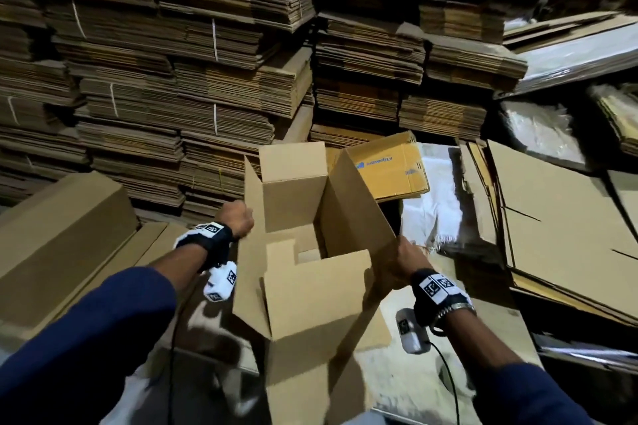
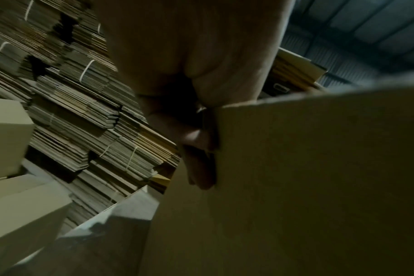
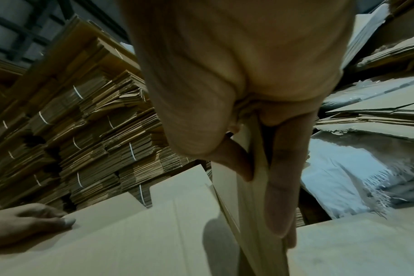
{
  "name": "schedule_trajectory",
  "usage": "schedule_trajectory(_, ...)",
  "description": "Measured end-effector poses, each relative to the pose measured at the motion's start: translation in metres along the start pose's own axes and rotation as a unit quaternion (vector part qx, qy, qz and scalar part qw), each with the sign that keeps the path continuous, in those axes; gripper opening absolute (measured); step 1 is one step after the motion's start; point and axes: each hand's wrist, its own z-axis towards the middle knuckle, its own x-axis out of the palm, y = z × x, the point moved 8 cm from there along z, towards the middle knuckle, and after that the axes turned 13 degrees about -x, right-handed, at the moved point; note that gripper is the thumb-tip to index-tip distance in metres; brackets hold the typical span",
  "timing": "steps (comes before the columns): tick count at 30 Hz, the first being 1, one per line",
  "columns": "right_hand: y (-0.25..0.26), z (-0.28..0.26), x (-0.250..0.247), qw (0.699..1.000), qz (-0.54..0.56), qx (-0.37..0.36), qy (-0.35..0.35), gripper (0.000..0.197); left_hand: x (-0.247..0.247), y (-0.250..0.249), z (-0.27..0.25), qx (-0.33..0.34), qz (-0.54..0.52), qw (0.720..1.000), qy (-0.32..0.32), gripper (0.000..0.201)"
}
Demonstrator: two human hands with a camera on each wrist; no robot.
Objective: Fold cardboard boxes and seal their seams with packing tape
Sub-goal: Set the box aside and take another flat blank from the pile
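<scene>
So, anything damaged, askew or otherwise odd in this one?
Only clutter. The open box held by the left hand and right hand looks intact. A frayed white sack and a tilted printed box lie behind it.

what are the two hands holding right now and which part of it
Both hold the open cardboard box. The left hand grips the edge of its left side flap; the right hand pinches the near corner of its right flap between thumb and fingers.
</scene>
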Motion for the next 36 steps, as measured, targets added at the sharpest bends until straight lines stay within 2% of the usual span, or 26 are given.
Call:
schedule_trajectory(3,-0.012,-0.02,0.011,0.999,0.032,0.026,0.033,0.043,0.005,0.0,0.013,0.021,0.02,1.0,-0.011,0.038)
schedule_trajectory(6,-0.021,-0.033,0.009,0.995,0.075,0.055,0.039,0.04,0.009,-0.016,0.02,0.052,0.027,0.998,-0.002,0.039)
schedule_trajectory(12,-0.045,-0.053,0.008,0.973,0.174,0.149,0.003,0.043,0.02,-0.041,0.057,0.086,0.035,0.995,0.028,0.049)
schedule_trajectory(15,-0.063,-0.054,0.014,0.974,0.158,0.164,-0.022,0.046,0.032,-0.039,0.069,0.095,0.078,0.992,0.038,0.055)
schedule_trajectory(17,-0.071,-0.055,0.015,0.98,0.111,0.165,-0.026,0.058,0.04,-0.032,0.073,0.118,0.1,0.986,0.057,0.065)
schedule_trajectory(20,-0.078,-0.053,0.021,0.991,-0.038,0.125,-0.019,0.081,0.044,-0.014,0.069,0.166,0.121,0.974,0.09,0.087)
schedule_trajectory(23,-0.057,-0.051,0.033,0.994,-0.11,0.014,-0.015,0.081,0.041,0.006,0.041,0.194,0.191,0.957,0.101,0.088)
schedule_trajectory(25,-0.035,-0.049,0.042,0.994,-0.089,-0.064,-0.018,0.078,0.041,0.017,0.009,0.204,0.258,0.936,0.126,0.088)
schedule_trajectory(27,-0.02,-0.049,0.051,0.995,-0.01,-0.096,-0.013,0.076,0.05,0.022,-0.024,0.203,0.306,0.917,0.153,0.088)
schedule_trajectory(29,-0.013,-0.053,0.058,0.989,0.104,-0.1,-0.026,0.053,0.064,0.021,-0.053,0.208,0.298,0.915,0.173,0.093)
schedule_trajectory(30,-0.015,-0.054,0.06,0.984,0.143,-0.099,-0.042,0.043,0.068,0.02,-0.064,0.203,0.261,0.925,0.185,0.097)
schedule_trajectory(31,-0.02,-0.055,0.062,0.979,0.169,-0.093,-0.06,0.038,0.074,0.019,-0.073,0.196,0.209,0.937,0.199,0.094)
schedule_trajectory(32,-0.023,-0.057,0.064,0.976,0.185,-0.09,-0.065,0.038,0.078,0.02,-0.077,0.183,0.162,0.947,0.209,0.082)
schedule_trajectory(34,-0.025,-0.06,0.064,0.977,0.176,-0.09,-0.076,0.049,0.081,0.018,-0.081,0.154,0.098,0.961,0.207,0.053)
schedule_trajectory(36,-0.021,-0.062,0.062,0.981,0.155,-0.085,-0.083,0.062,0.078,0.011,-0.088,0.137,0.042,0.971,0.193,0.036)
